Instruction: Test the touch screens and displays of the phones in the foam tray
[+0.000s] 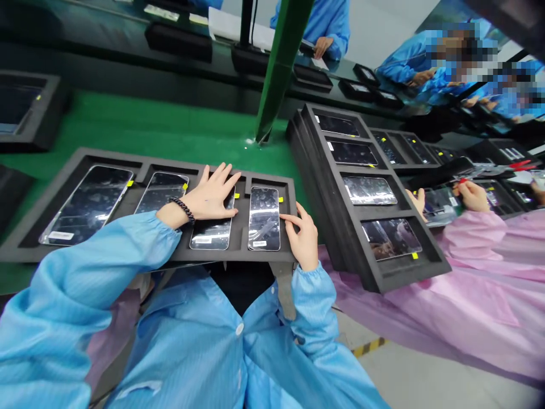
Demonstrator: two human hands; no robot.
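A black foam tray [140, 211] lies before me, with several phone screens in its slots. My left hand [212, 196], fingers spread, reaches over one phone screen [212, 234] and hides its upper part. Whether the palm presses on it I cannot tell. At the tray's right end, my right hand [302, 234] has its fingers apart, with fingertips at the right edge of the end phone screen [264, 218]; nothing is gripped. Left of these lie a partly covered phone screen [159, 190] and a larger screen [87, 204]. Yellow tabs stick out from them.
A stack of foam trays [370, 165] holding more screens stands at my right. A green post [281, 74] rises behind my tray. Another tray [42, 113] sits at far left. A co-worker in a pink sleeve [472, 236] works at right; others in blue sit across.
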